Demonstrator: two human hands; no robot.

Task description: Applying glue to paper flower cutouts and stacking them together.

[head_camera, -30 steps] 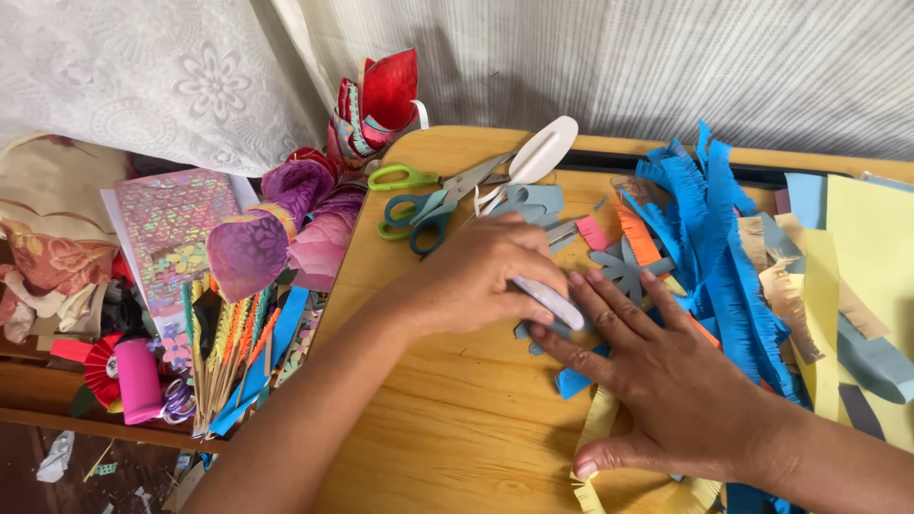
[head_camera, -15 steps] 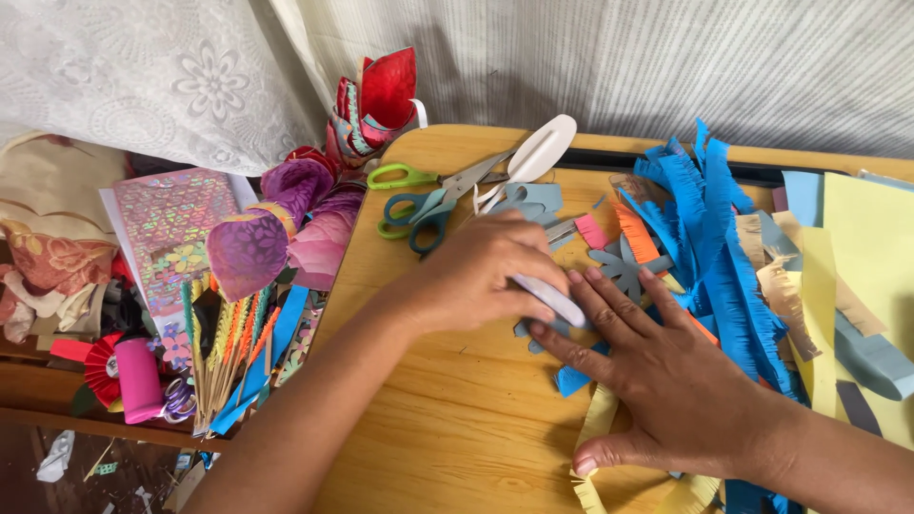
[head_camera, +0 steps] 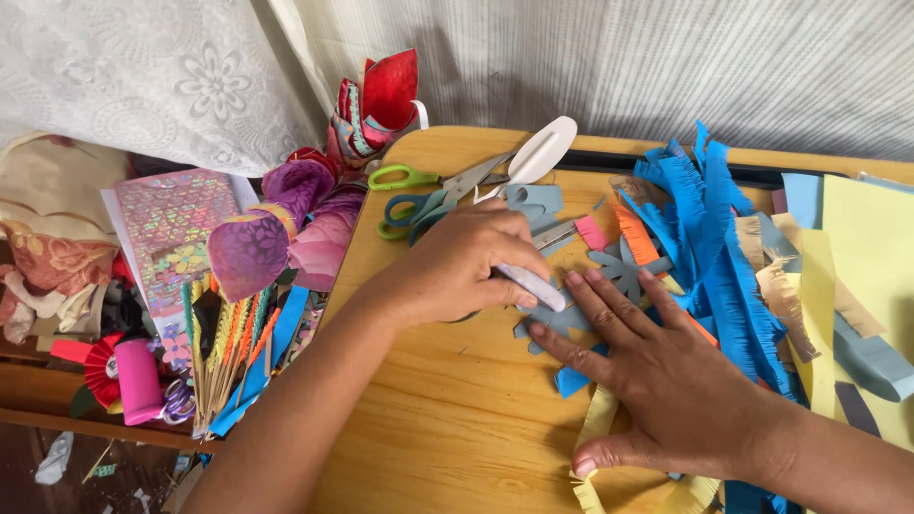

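Hardly anything is shifting since the earlier frames: both hands are staying where they were, with the left knuckles perhaps rolling a touch further over the paper.

Left hand point(head_camera: 466, 262) is curling its fingers closed around a slim white tool point(head_camera: 530, 286), whose rounded tip is poking out past the fingertips and pressing onto a grey-blue paper cutout point(head_camera: 609, 276). Right hand point(head_camera: 666, 381) is lying flat with its fingers spread wide, the fingertips pinning the cutout just beside the tool's tip; it is gripping nothing. The cutout is sitting between the two sets of fingertips on the wooden table point(head_camera: 447, 428).

Doing this well, I judge, is calling for steady downward pressure from the spread fingers so the thin paper is not sliding, and for short, light strokes of the tool, since card this thin is likely creasing or tearing easily.

Beyond the left knuckles, green-handled scissors point(head_camera: 419, 178) and blue-handled scissors point(head_camera: 419, 211) are lying with smooth plastic loops and metal blades. Past the right fingertips, bright blue fringed paper strips point(head_camera: 709, 238) are ruffling in feathery rows. Under the right palm a pale yellow fringed strip point(head_camera: 595, 428) is curling. Outside the left wrist, purple paper petals point(head_camera: 249, 252) are looking soft and cupped.
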